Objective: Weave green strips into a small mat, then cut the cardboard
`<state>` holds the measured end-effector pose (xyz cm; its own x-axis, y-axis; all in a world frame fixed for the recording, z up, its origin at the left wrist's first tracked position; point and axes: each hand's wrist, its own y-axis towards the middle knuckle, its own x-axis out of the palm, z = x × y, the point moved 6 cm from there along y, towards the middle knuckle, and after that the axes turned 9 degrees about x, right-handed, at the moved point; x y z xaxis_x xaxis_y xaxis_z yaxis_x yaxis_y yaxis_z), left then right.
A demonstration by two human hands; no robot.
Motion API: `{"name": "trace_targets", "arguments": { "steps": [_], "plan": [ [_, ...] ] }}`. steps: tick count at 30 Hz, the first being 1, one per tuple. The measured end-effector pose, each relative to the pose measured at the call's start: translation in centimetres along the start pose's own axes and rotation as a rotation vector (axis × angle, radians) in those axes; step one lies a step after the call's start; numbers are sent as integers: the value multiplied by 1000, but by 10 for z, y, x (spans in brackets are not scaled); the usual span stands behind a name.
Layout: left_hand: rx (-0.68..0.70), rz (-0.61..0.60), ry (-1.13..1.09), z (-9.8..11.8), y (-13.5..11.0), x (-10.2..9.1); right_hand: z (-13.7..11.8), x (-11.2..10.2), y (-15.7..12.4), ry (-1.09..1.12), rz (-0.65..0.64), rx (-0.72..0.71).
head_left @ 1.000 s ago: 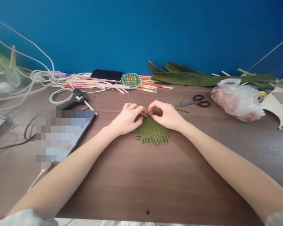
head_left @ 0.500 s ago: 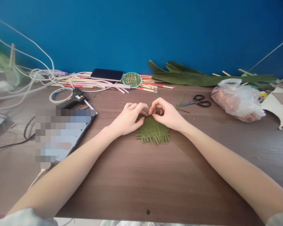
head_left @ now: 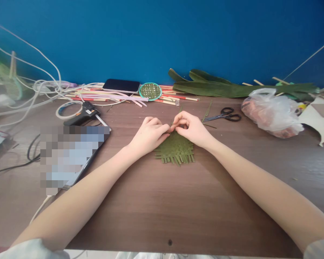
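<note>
A small mat of woven green leaf strips lies on the brown table, its near edge fringed with loose strip ends. My left hand is over its far left part, thumb and fingers pinched together. From the other side my right hand pinches at the mat's far edge, its fingertips meeting those of the left. The far edge and the strip ends between the fingertips are mostly hidden by my hands. Just beyond the right hand lie thin leaf scraps and black-handled scissors.
At left are a tablet with a blurred-out screen, a glue gun and a tape roll. Along the blue wall lie a phone, a teal-rimmed woven disc, sticks and long leaves. A plastic bag sits at right.
My left hand's fingers have drawn closer together, thumb now nearer the right fingertips. The right hand shifted very slightly. The mat stays in place.
</note>
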<state>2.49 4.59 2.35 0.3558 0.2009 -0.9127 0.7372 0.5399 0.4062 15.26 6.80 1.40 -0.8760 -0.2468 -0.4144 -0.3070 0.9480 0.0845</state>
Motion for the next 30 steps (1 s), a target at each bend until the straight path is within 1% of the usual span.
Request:
{"name": "trace_targets", "arguments": {
  "steps": [4, 6, 10, 12, 16, 21, 26, 30],
  "plan": [
    [0, 30, 14, 0, 0, 0, 1, 0, 1, -33, -18, -8],
    [-19, 30, -5, -2, 0, 0, 1, -2, 1, -83, 17, -22],
    [-32, 29, -38, -3, 1, 1, 0, -3, 3, -298, 124, -54],
    [-32, 31, -44, -3, 1, 1, 1, -1, 4, -392, 139, -27],
    [-28, 34, -53, -3, 0, 1, 5, 2, 6, -489, 138, 49],
    [-43, 19, -62, -4, 0, 1, 7, 3, 6, -535, 124, 70],
    [-40, 22, -62, -4, -1, 1, 9, 2, 7, -502, 127, 58],
    [-30, 40, -56, -4, -1, 1, 10, 2, 8, -475, 80, 103]
  ]
}}
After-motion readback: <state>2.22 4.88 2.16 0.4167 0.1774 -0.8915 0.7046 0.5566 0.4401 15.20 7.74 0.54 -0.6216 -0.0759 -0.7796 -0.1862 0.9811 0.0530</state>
